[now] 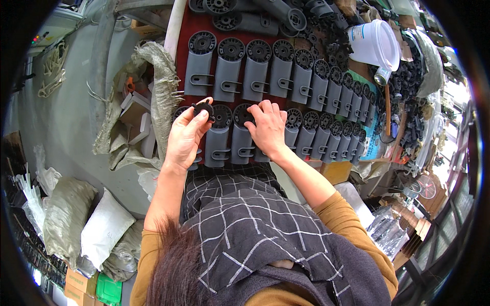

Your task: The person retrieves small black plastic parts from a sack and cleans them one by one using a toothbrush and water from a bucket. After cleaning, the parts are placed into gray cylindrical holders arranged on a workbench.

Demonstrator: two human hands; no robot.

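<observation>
My left hand (187,135) pinches a small black round plastic part (204,111) between thumb and fingertips, above the near row of grey housings. My right hand (269,127) has bent fingers around the far end of a grey tubular housing (241,142); thumb and forefinger touch the edge of its black slotted disc (242,114). That hand's palm and wrist cover parts of the neighbouring housings. Just left of it lies another grey housing (217,144), with its disc end facing up. Each housing has a looped tab near its lower end.
A second row of grey housings (228,76) lies farther back on the red surface (179,43). Loose housings (245,23) are heaped behind it. At the back right stand a white bucket (375,43) and piles of black parts (408,86). An open woven sack (158,66) adjoins the left edge.
</observation>
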